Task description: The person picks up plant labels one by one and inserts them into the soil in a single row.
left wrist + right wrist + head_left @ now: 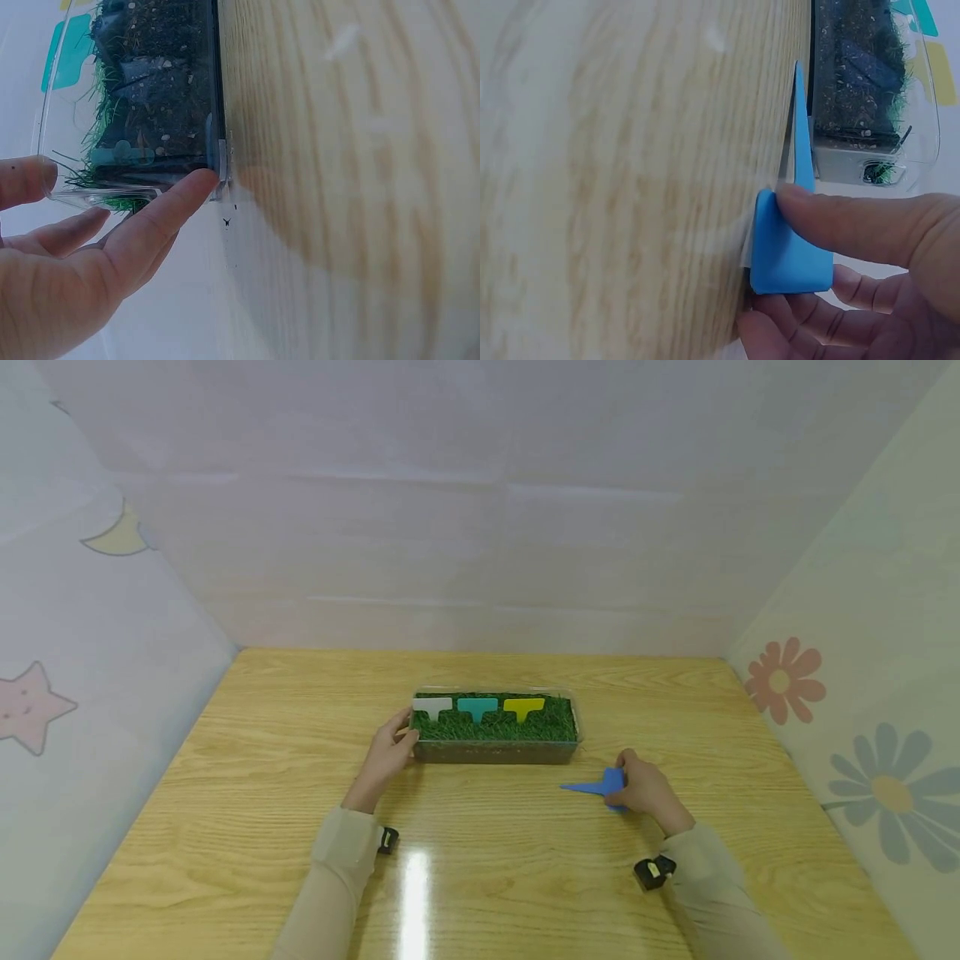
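Observation:
A clear rectangular planter (495, 752) holds dark soil and green grass. Three T-shaped plant labels stand in it: a white one (432, 705), a teal one (477, 706) and a yellow one (524, 706). My left hand (387, 752) touches the planter's left end, its fingers fairly straight along the corner and rim. To the right of the planter, my right hand (643, 787) pinches the broad head of a blue plant label (791, 259), thumb on one face and fingers behind. The label's pointed stem aims left, close to the table surface.
The wooden table (510, 877) extends around the planter. A pale wall covering (480, 568) stands behind it, with decorated side walls (847, 693) at left and right. Small dark crumbs (227, 222) lie beside the planter's left end.

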The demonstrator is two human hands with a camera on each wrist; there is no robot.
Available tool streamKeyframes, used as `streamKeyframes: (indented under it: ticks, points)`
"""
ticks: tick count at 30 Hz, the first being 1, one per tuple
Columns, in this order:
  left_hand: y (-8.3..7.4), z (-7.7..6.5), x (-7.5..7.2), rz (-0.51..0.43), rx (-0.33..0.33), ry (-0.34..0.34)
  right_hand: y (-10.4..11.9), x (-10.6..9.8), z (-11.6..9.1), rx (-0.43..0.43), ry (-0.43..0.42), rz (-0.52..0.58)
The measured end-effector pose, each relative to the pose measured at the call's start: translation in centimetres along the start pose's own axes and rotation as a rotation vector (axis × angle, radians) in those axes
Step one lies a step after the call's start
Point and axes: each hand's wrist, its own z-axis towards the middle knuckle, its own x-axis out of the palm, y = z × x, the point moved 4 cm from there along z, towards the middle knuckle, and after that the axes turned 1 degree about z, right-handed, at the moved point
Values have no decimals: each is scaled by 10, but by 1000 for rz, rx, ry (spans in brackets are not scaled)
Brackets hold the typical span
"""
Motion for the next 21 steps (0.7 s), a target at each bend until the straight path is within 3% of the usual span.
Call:
streamKeyframes:
  ticks: [11,21]
  points:
    - [-28,-18,1,-11,-8,28,-11,-7,-2,23,-43,95]
    - [-28,-19,1,-22,-5,29,-14,-23,-8,1,-99,154]
